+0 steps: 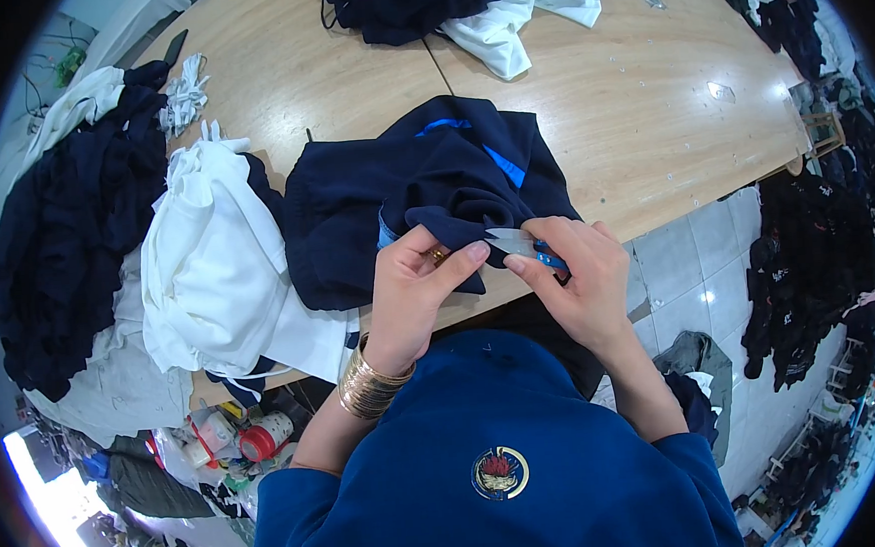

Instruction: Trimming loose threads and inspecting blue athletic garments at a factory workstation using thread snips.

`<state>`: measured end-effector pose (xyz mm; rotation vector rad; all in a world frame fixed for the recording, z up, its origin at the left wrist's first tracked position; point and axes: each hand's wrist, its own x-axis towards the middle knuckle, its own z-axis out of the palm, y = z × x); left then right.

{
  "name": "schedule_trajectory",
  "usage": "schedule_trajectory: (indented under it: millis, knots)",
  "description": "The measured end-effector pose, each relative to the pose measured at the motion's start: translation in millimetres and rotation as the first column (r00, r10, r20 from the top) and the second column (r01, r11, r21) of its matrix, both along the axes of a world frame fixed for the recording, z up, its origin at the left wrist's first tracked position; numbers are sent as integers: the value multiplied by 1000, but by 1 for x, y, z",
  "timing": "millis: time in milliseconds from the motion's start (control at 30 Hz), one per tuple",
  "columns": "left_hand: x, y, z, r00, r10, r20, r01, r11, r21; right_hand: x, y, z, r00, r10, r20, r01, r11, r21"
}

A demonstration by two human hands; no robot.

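A dark navy garment [338, 199] with bright blue strips lies bunched near the table's front edge. My left hand [414, 293] pinches a raised fold of it between thumb and fingers. In my right hand [590, 276] is a pair of thread snips [513, 242] with silver blades and blue handles. The blades point left and lie against the fold, close to my left fingertips. Whether any thread is between the blades is too small to tell.
White garments [214, 257] are heaped to the left, beside a large navy pile [74, 221]. More navy clothing [411, 4] and a white piece [495, 34] lie at the far side of the wooden table [637, 101]. Dark clothes [807, 261] are piled on the right, beyond the tiled floor [701, 247].
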<state>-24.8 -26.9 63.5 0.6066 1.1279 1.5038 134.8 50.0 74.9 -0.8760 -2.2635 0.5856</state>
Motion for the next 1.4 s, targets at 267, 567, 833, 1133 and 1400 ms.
schedule_trajectory:
  millis: [267, 567, 833, 1133, 1400]
  knots:
    - [1, 0, 0, 998, 2, -67, -1, 1000, 20, 0, 0, -1, 1000, -20, -2, 20, 1000, -14]
    - [1, 0, -2, 998, -7, -58, 8, 1000, 7, 1, -1, -1, 1000, -11, -23, 10, 999, -53]
    - [2, 0, -3, 999, -13, -47, 13, 1000, -2, 2, 3, 2, 998, -14, -65, 2, 983, -182]
    - [1, 0, -1, 999, -16, -39, 15, 999, -38, 7, 4, -3, 982, -80, -168, 4, 912, -411]
    - [-4, 0, 2, 960, -89, 266, 119, 988, -99, 7, 3, 4, 997, -54, -61, 50, 996, -70]
